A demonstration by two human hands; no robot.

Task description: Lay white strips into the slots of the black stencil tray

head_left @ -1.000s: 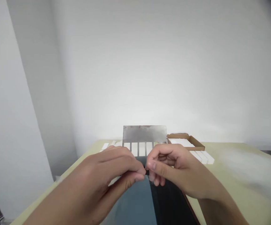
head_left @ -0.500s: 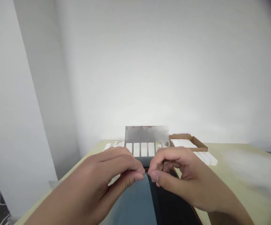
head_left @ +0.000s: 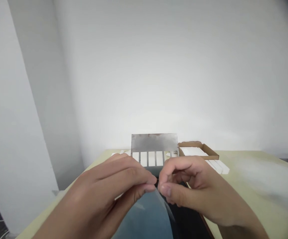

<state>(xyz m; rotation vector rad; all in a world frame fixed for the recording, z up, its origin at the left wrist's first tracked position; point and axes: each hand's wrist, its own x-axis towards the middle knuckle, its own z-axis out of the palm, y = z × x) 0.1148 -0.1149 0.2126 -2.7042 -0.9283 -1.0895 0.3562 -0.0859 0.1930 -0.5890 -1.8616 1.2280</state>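
A thin, see-through bluish film (head_left: 146, 219) runs down from between my hands over a dark, flat board (head_left: 187, 219). With thumb and fingers pressed together, my left hand (head_left: 119, 186) pinches the film's upper corner. Close beside it, my right hand (head_left: 186, 186) has its thumb and index finger closed at the film's clear right edge. The tips of both hands almost touch. Exactly how much film lies between the right fingertips is hidden. The film's right edge bows outward below the hands.
Behind my hands stands a grey metal plate (head_left: 154, 142) with several white strips (head_left: 151, 158) along its lower part. To its right, a cardboard box (head_left: 212, 156) holds white pieces (head_left: 192, 151). More white blocks (head_left: 218, 166) lie in front of it on the pale yellow table (head_left: 248, 196).
The film's right edge has curved and shifted rightward over the dark board. Both hands keep their pinched pose, the left slightly farther right. The background has shifted a little with the head.
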